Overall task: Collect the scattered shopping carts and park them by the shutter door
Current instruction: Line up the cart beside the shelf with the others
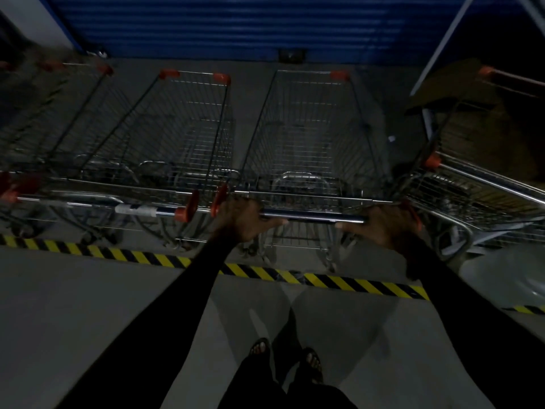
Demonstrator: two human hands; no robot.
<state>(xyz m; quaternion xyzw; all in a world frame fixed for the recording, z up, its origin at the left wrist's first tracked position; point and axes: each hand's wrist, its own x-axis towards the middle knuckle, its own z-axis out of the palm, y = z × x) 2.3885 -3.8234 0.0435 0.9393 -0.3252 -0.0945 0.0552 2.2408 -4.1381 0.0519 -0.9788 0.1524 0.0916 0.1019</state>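
Blue corrugated metal fills the top of the frame: the shutter door, running nearly the full width. Below it lies the grey concrete floor, crossed by a yellow-and-black hazard stripe that slants from the left edge down toward the lower right.

Between the door and the stripe stand the wire shopping carts, noses toward the door. The centre cart sits just right of the middle of the frame, its basket stretching up toward the door and its handle bar lying across the centre. Just beside it on the left is a second cart, its orange handle cap nearly touching the centre cart's cap; further left a blurred third cart reaches the left edge. At the right edge a tilted cart stands at an angle, with what looks like brown cardboard in it, dim and hard to make out.

Both arms, in black sleeves, reach up from the bottom of the frame. The left hand grips the left end of the handle bar, fingers curled over it. The right hand grips the right end the same way, bare chrome showing between them. Sandalled feet stand on the floor at bottom centre, on the near side of the stripe.
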